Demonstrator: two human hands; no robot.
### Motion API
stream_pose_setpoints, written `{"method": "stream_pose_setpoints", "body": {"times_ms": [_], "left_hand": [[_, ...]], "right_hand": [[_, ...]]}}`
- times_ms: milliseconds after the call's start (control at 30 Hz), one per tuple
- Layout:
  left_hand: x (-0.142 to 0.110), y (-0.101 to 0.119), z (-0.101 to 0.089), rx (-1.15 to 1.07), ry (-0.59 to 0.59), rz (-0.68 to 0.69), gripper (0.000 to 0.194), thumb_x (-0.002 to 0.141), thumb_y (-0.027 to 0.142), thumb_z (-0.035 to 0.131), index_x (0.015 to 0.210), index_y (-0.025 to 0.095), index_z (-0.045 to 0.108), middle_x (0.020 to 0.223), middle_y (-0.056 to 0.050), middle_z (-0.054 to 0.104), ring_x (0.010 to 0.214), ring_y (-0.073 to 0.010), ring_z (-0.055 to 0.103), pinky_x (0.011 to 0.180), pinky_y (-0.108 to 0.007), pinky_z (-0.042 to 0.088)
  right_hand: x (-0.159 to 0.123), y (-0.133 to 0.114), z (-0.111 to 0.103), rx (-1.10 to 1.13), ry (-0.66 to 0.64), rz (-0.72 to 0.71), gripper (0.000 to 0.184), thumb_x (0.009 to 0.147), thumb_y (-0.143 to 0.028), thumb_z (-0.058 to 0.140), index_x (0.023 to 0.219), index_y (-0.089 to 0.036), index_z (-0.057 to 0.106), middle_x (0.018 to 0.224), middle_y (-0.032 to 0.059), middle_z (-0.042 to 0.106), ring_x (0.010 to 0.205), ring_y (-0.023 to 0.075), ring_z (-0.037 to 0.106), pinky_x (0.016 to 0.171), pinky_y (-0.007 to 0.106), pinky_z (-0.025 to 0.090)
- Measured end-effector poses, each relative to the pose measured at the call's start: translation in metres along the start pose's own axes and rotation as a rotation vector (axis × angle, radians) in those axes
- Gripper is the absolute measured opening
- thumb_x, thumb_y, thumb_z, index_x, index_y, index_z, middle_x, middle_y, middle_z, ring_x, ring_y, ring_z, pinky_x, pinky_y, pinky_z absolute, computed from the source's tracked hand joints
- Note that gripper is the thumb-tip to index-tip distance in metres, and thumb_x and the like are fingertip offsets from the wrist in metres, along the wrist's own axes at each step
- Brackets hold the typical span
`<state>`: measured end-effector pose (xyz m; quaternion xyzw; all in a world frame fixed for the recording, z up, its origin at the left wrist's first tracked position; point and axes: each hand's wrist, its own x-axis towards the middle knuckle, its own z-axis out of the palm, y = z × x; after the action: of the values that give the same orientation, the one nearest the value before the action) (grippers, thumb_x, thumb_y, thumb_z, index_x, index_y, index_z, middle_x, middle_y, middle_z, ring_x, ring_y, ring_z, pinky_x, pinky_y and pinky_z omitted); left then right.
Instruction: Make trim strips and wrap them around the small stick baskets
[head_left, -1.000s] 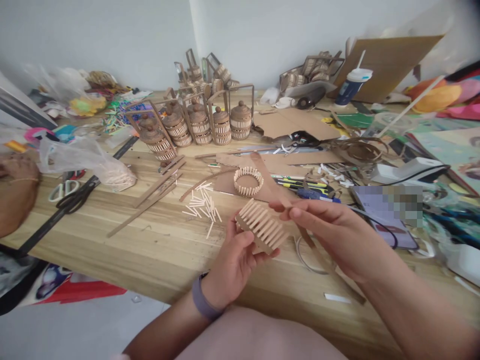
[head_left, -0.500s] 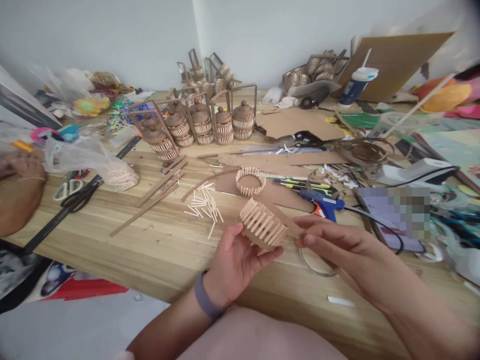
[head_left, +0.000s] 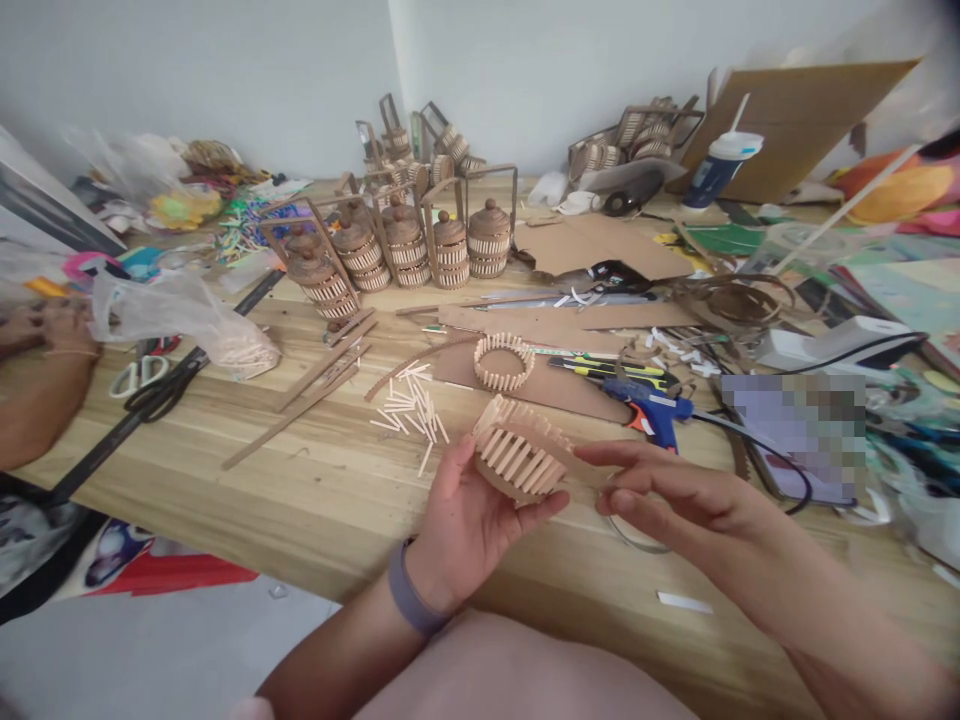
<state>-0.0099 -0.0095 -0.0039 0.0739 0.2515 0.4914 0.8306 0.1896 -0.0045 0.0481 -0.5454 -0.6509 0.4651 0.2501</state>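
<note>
In my left hand is a small round basket of pale wooden sticks, tilted, with a brown cardboard band round its lower edge. My right hand, at the basket's right side, pinches a narrow cardboard strip. One end of this strip lies across the upper part of the sticks; the rest curls below my fingers. Beyond the basket, a ring of short sticks stands on a cardboard piece. Loose sticks lie scattered to its left.
A blue glue gun and yellow cutters lie to the right, near a phone. Several finished lidded baskets with handles stand behind. Scissors, a plastic bag and another person's arm are at left.
The cardboard strip now lies across the upper sticks of the basket, where it stood off to the right before. My right index finger has stretched out along it, and the basket has turned slightly.
</note>
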Motion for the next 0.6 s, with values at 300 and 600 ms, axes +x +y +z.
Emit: {"method": "stream_pose_setpoints", "body": {"times_ms": [300, 600], "left_hand": [[-0.0023, 0.0012, -0.0079, 0.044, -0.137, -0.067, 0.058, 0.073, 0.053, 0.076, 0.112, 0.011, 0.066, 0.107, -0.012, 0.070, 0.097, -0.0248, 0.068, 0.079, -0.028, 0.055], [-0.0011, 0.0018, -0.0044, 0.038, -0.177, -0.086, 0.078, 0.076, 0.075, 0.054, 0.116, 0.008, 0.065, 0.108, -0.017, 0.070, 0.101, -0.0321, 0.067, 0.091, -0.048, 0.050]], "right_hand": [[-0.0018, -0.0024, -0.0024, -0.048, 0.018, -0.018, 0.038, 0.080, -0.061, 0.060, 0.069, -0.027, 0.074, 0.118, 0.0061, 0.070, 0.109, 0.0294, 0.064, 0.100, 0.048, 0.046], [-0.0037, -0.0032, -0.0034, -0.047, -0.008, -0.046, 0.036, 0.083, -0.058, 0.060, 0.071, -0.027, 0.075, 0.122, 0.0044, 0.068, 0.107, 0.0268, 0.065, 0.100, 0.043, 0.048]]}}
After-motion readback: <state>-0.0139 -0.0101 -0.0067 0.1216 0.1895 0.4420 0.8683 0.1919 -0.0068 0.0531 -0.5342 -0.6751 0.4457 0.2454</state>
